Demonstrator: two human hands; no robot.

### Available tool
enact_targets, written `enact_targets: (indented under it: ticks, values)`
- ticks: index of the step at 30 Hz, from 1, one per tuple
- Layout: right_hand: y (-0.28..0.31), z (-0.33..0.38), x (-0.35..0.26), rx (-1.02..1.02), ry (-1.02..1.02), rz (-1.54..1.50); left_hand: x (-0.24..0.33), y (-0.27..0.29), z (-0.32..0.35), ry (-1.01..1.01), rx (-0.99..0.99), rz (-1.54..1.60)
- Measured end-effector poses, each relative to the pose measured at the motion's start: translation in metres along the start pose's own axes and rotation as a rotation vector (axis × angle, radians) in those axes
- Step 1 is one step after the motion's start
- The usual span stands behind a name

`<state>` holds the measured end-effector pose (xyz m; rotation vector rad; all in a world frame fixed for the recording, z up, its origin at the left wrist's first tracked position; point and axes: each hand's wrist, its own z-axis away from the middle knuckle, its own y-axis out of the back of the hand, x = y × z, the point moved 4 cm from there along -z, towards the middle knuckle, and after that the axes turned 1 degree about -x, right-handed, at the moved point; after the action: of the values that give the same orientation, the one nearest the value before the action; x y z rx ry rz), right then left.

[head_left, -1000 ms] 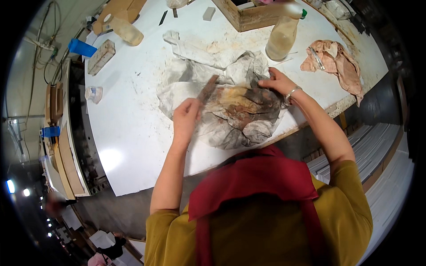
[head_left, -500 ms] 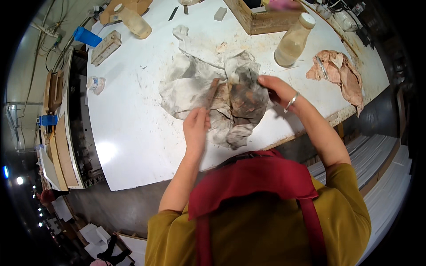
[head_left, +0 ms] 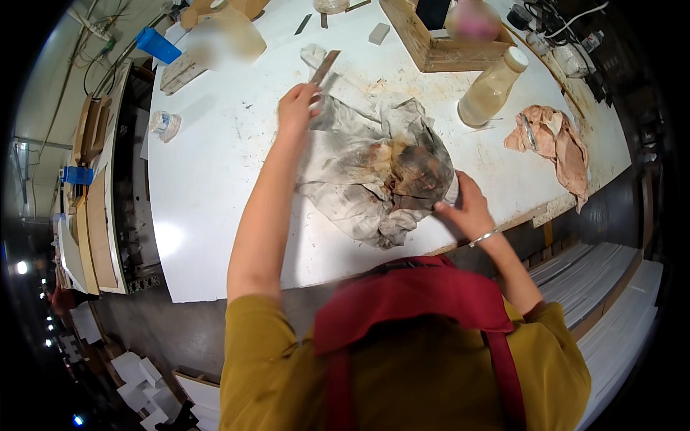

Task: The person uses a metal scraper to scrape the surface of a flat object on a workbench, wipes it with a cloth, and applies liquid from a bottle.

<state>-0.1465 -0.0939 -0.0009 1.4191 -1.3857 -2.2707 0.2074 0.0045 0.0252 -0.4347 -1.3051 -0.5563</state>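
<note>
From my end I look down on one white desk. One stained grey rag lies spread and rumpled on it, toward the front edge. I count one wooden box beyond the rag to the right, and one pinkish cloth well to the right. I see two bottles: a cloudy bottle right of the rag and a blurred bottle far left. Two hands work here: the left hand is clamped on one brown strip; the right hand meets the rag's right edge, though I cannot tell whether it pinches fabric. Smaller still, I count one blue cup, one white tub and one grey block.
</note>
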Motion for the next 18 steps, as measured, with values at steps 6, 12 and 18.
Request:
enact_targets:
  ticks: [6, 12, 18]
  values:
    - [-0.032, -0.001, -0.024, 0.194, 0.116, 0.276, -0.054, -0.034, -0.08, 0.008, 0.05, -0.146]
    - [-0.026, -0.017, -0.011, 0.025, -0.115, -0.134, 0.014, -0.016, 0.037, 0.018, -0.106, 0.537]
    - [-0.052, -0.022, -0.039, -0.443, -0.457, -1.734, -0.042, -0.022, 0.213, 0.346, -0.173, 0.527]
